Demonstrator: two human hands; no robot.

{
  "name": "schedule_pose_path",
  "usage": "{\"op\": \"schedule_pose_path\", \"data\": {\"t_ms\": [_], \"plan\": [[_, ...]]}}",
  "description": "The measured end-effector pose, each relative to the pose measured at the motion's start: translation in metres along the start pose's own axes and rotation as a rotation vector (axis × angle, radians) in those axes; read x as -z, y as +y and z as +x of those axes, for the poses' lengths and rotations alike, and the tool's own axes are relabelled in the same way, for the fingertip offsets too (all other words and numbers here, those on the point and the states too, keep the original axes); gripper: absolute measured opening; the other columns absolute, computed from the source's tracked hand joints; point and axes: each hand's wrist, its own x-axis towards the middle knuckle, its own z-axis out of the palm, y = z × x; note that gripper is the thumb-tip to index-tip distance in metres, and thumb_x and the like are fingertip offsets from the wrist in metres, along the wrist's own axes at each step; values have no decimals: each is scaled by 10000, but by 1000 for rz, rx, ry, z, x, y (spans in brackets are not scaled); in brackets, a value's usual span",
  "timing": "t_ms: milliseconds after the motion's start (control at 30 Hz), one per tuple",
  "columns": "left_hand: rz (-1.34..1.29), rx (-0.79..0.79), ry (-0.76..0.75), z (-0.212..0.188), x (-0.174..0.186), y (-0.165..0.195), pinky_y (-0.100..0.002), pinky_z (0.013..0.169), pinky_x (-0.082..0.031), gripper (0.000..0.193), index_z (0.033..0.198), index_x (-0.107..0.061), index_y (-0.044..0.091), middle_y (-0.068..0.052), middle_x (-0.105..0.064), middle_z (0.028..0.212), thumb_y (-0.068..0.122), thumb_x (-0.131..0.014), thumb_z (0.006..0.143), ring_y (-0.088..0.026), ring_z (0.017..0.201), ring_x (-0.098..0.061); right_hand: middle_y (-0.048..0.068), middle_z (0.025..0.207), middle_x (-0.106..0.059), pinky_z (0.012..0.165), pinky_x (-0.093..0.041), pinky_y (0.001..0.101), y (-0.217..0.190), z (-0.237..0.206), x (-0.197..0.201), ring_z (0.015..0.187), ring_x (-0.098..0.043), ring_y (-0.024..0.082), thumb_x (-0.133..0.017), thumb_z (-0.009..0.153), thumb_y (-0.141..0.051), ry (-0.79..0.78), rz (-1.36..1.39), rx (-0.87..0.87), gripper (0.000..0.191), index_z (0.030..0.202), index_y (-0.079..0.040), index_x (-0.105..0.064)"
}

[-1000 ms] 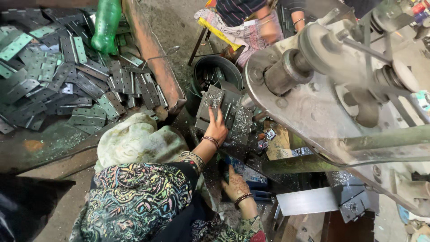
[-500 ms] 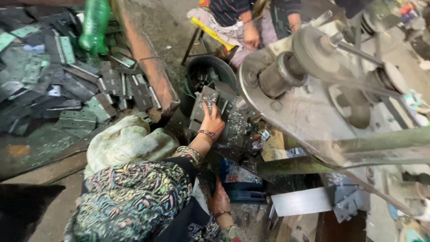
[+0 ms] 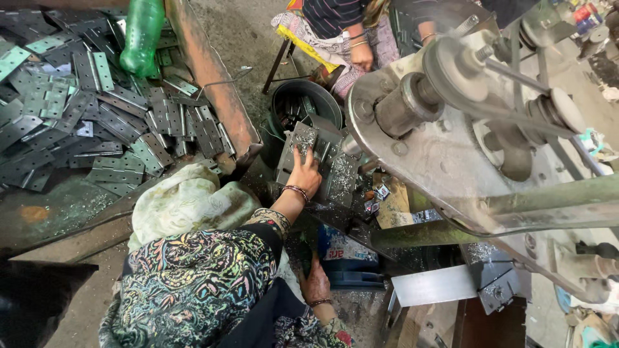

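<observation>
My left hand point(image 3: 304, 174) reaches forward from a patterned sleeve and lies on a stack of grey metal hinge plates point(image 3: 325, 145) beside the machine, fingers curled over the top plate. A beaded bracelet circles that wrist. My right hand point(image 3: 316, 283) is low, close to my lap, next to a blue box point(image 3: 351, 261); its fingers point up and lie together, and whether it holds anything is hidden. Metal shavings cover the plates around my left hand.
A rusty tray point(image 3: 216, 84) at left holds a heap of several hinge plates point(image 3: 97, 116) and a green plastic bottle point(image 3: 142, 35). A black bucket point(image 3: 306, 100) of parts stands ahead. Another person point(image 3: 348, 32) sits beyond it. A large press machine point(image 3: 464, 135) fills the right.
My left hand has slid a little left and settled on the top plate of the stack. My right hand has dropped lower and nearer my lap.
</observation>
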Motion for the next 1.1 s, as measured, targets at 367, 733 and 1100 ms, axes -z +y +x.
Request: {"op": "schedule_pose_path", "data": {"t_ms": [367,733,1100], "plan": [[12,42,-40,18,-1,-10,-863,1079,-119,352,1167,-772,161,-131,-596,1429,279,-483,1003,-467,1483,-299,292,1174,-682,953,-561,477,-27,37,107,1100,-673,446,-708,897,-313,-280,-196,16,805,1544,-76,-293],[-6,42,-37,50,-2,-20,-854,1073,-134,375,1220,-746,167,-95,-570,1456,313,-481,998,-433,1481,-300,270,1188,-679,935,-565,478,-8,32,67,1082,-681,419,-706,896,-337,-276,-185,-104,837,1561,-96,-257],[-9,55,-113,47,7,-22,-815,1070,-153,405,1301,-678,179,-51,-416,1575,321,-511,960,-397,1506,-194,274,1178,-687,940,-572,482,-10,12,38,1085,-680,422,-689,908,-346,-222,-63,-136,836,1578,-118,-245]]}}
